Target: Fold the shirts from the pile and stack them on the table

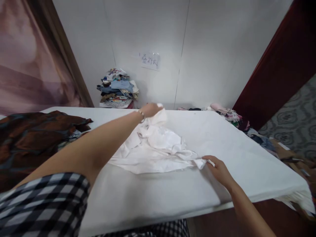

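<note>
White cloth is pinched between the thumb and fingers of the right hand (218, 168), which grips the near right corner of a crumpled white garment (160, 141). Farther off and to the left of that grip, the left hand (151, 110) has its fingers closed on the garment's far edge, where a fold stands up just under the fingertips. Between the two sets of fingers the garment lies in loose creases, spreading leftward below the left forearm. A bracelet (141, 116) circles the wrist just behind the left fingers, and farther back along that arm comes a black-and-white checked sleeve (54, 197). Under both hands runs a white-covered table (247, 158), bare to the right of the right fingers. Well to the left of the left fingers and nearer the body, a rust-brown patterned cloth (29, 138) lies heaped. Beyond the left fingers and a little left, a tall stack of clothes (119, 87) rises against a pale wall (222, 49); above those fingers a handwritten sign (150, 61) hangs there. Past the right fingers, farther off and rightward, more clothes (229, 115) lie along the table's edge.
</note>
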Demonstrator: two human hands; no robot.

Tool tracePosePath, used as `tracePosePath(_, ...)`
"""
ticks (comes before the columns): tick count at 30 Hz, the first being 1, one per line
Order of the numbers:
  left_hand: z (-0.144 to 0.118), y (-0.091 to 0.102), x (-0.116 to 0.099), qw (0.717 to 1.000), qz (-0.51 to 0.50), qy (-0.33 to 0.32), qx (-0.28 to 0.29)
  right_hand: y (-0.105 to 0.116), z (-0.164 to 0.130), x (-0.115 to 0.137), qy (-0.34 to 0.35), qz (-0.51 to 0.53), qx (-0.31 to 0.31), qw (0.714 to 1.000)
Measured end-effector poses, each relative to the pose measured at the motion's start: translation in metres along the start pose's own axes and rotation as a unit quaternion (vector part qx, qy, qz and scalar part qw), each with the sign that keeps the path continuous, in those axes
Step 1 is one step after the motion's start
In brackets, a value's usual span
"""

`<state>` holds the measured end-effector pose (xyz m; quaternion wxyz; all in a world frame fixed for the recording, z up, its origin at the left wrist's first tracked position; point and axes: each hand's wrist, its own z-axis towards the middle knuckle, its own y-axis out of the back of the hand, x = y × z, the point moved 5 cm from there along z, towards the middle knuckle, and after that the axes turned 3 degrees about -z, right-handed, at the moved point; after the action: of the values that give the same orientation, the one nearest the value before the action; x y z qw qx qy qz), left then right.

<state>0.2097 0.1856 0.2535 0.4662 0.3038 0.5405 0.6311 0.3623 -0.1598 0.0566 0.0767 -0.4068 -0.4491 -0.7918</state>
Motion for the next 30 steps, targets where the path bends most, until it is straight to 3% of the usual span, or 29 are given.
tracePosePath(3,-0.071,-0.061,0.026,0.996,-0.009,0.058,0.07,0.001,-0.019,-0.003,-0.018,0.003,0.068,0.998)
tracePosePath(5,-0.12,-0.09,0.052,0.99,-0.019,0.106,0.094,0.0,-0.027,-0.004,-0.015,0.004,0.085,0.996)
tracePosePath(8,-0.178,-0.117,0.091,0.977,0.004,0.183,0.106,-0.01,-0.027,-0.002,0.008,-0.005,0.079,0.997)
tracePosePath(10,-0.202,-0.125,0.108,0.97,0.012,0.215,0.113,-0.021,-0.019,0.004,0.035,-0.009,0.097,0.995)
tracePosePath(12,-0.211,-0.126,0.116,0.965,0.009,0.24,0.105,-0.028,-0.003,0.013,0.059,0.004,0.122,0.991)
tracePosePath(14,-0.209,-0.118,0.117,0.96,0.006,0.264,0.091,-0.017,0.02,0.02,0.06,0.039,0.079,0.994)
tracePosePath(16,-0.203,-0.103,0.116,0.955,0.0,0.288,0.078,0.015,0.046,0.018,0.025,0.094,-0.068,0.993)
tracePosePath(18,-0.197,-0.083,0.114,0.95,-0.021,0.306,0.06,0.051,0.066,0.008,-0.028,0.143,-0.226,0.963)
tracePosePath(19,-0.196,-0.073,0.114,0.948,-0.032,0.313,0.048,0.063,0.074,0.001,-0.052,0.154,-0.262,0.951)
tracePosePath(22,-0.205,-0.044,0.119,0.943,-0.029,0.333,-0.006,0.077,0.085,-0.016,-0.088,0.101,-0.232,0.963)
tracePosePath(25,-0.225,-0.031,0.119,0.936,0.011,0.34,-0.094,0.073,0.065,-0.025,-0.076,0.008,-0.233,0.969)
tracePosePath(27,-0.239,-0.041,0.106,0.943,-0.007,0.312,-0.118,0.059,0.039,-0.025,-0.066,-0.011,-0.216,0.974)
tracePosePath(30,-0.25,-0.078,0.064,0.978,-0.089,0.181,-0.06,0.019,0.002,-0.011,-0.018,-0.023,-0.094,0.995)
